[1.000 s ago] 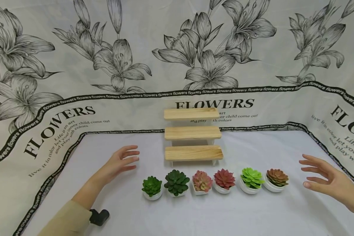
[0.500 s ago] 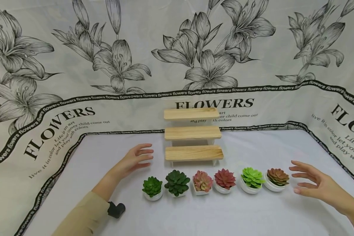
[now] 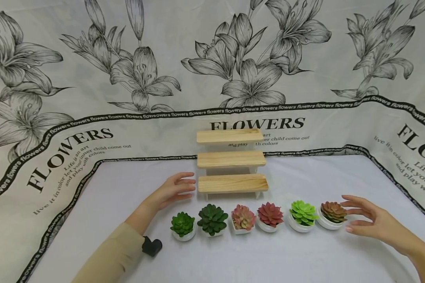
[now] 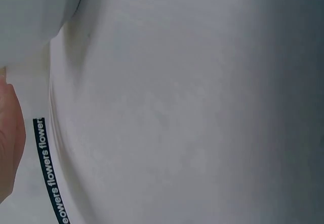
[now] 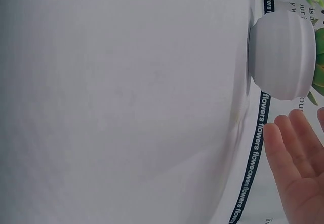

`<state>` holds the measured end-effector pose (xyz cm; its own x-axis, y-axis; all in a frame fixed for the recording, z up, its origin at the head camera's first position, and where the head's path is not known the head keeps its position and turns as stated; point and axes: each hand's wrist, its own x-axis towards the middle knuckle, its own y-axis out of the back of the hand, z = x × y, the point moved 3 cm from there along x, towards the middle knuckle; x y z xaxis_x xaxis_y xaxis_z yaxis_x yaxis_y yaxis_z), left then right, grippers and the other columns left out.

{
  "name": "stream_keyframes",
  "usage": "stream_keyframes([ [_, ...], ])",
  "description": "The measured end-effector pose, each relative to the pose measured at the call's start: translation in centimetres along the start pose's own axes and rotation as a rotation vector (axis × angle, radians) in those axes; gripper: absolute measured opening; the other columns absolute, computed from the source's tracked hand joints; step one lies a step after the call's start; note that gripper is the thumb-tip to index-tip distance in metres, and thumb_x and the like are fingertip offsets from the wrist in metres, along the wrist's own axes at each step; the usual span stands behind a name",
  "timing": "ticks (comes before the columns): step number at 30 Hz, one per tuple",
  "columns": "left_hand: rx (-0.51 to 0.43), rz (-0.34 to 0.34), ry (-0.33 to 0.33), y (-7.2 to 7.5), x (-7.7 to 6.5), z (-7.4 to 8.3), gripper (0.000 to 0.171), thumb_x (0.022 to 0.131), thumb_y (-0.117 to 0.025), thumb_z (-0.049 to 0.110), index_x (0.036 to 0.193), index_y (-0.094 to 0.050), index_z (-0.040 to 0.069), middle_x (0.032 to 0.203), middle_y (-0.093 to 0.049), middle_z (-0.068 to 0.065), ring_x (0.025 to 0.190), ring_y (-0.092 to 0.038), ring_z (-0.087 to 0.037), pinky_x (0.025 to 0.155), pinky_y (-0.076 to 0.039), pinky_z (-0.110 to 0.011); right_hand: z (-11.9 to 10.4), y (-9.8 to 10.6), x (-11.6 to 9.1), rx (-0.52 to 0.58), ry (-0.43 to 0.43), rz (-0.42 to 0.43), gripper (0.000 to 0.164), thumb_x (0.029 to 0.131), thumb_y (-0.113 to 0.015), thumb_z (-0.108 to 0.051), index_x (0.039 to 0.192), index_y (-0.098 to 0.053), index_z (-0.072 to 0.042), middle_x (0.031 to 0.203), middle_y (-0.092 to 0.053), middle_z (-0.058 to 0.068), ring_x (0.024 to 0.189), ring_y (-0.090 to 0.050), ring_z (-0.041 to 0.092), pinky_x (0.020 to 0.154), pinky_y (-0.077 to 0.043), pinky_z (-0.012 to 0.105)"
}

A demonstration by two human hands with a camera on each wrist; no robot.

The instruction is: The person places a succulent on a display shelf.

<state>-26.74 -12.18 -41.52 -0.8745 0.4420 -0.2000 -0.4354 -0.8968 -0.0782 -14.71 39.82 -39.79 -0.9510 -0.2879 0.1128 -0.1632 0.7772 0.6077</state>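
Observation:
My left hand [image 3: 171, 191] reaches toward the left end of a three-tier wooden display stand [image 3: 232, 184], fingers spread and holding nothing. It hovers behind a small green potted succulent [image 3: 182, 224]; a dark green succulent [image 3: 213, 218] is just to the right. My right hand [image 3: 370, 221] is beside a brown succulent [image 3: 333, 212] in a round white pot, its fingertips close to the leaves. In the right wrist view, a gap shows between that white pot [image 5: 283, 57] and the loosely extended fingers [image 5: 283, 155]. Only part of the hand [image 4: 9, 138] appears in the left wrist view.
Along the same row stand a pink succulent [image 3: 242, 217], a red succulent [image 3: 270, 215] and a bright green succulent [image 3: 302, 214]. A white cloth [image 3: 269, 259] covers the table. Behind it hangs a flower-printed curtain [image 3: 156, 137]. A black device [image 3: 152, 246] sits at the left cuff.
The left hand has moved right to near the stand's lowest shelf. My right hand has come left, up to the brown succulent. The plants and stand have stayed put.

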Motion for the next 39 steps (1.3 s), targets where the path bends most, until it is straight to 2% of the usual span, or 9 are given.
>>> stream_keyframes([
  [4, -0.018, -0.001, 0.012, -0.3, 0.4, -0.3, 0.06, 0.09, -0.056, 0.006, 0.143, -0.029, 0.001, 0.139, -0.038, -0.026, 0.11, -0.054, -0.026, 0.097, -0.044, -0.043, 0.0, -0.2, 0.2, 0.014, -0.01, -0.014, 0.07, 0.08, -0.067, 0.005, 0.141, -0.033, -0.002, 0.119, -0.05, -0.022, 0.102, -0.051, -0.008, 0.075, -0.052, 0.018],
  [11, -0.029, -0.01, 0.029, -1.1, 0.7, -0.6, 0.061, 0.091, -0.057, 0.006, 0.143, -0.028, -0.001, 0.141, -0.034, -0.027, 0.11, -0.053, -0.025, 0.097, -0.045, -0.042, 0.1, -0.4, 0.6, 0.065, 0.006, -0.059, 0.066, 0.081, -0.066, 0.007, 0.139, -0.037, -0.004, 0.122, -0.049, -0.026, 0.102, -0.052, -0.008, 0.073, -0.054, 0.021],
  [21, -0.09, 0.031, 0.041, -2.0, 0.8, -0.8, 0.06, 0.09, -0.055, -0.004, 0.143, -0.029, -0.001, 0.132, -0.04, -0.026, 0.092, -0.058, -0.015, 0.089, -0.051, -0.033, 0.1, -0.6, 1.2, 0.052, 0.029, -0.072, 0.065, 0.079, -0.068, 0.007, 0.136, -0.04, -0.003, 0.12, -0.051, -0.026, 0.101, -0.053, -0.007, 0.072, -0.052, 0.019],
  [30, -0.096, 0.05, 0.048, -2.5, 1.0, -0.7, 0.058, 0.089, -0.055, -0.006, 0.142, -0.033, 0.0, 0.132, -0.042, -0.025, 0.091, -0.059, -0.015, 0.085, -0.053, -0.03, 0.4, -0.8, 1.4, -0.009, -0.008, -0.055, 0.063, 0.077, -0.073, 0.0, 0.133, -0.044, -0.001, 0.116, -0.053, -0.025, 0.099, -0.051, -0.007, 0.073, -0.05, 0.015],
  [39, -0.086, 0.058, 0.055, -2.5, 1.0, -0.6, 0.059, 0.088, -0.056, -0.006, 0.142, -0.033, 0.001, 0.133, -0.043, -0.026, 0.093, -0.059, -0.016, 0.085, -0.053, -0.031, 0.6, -1.2, 1.6, 0.011, -0.036, -0.078, 0.058, 0.077, -0.074, -0.004, 0.129, -0.048, 0.0, 0.116, -0.055, -0.024, 0.102, -0.049, -0.01, 0.075, -0.05, 0.016],
])
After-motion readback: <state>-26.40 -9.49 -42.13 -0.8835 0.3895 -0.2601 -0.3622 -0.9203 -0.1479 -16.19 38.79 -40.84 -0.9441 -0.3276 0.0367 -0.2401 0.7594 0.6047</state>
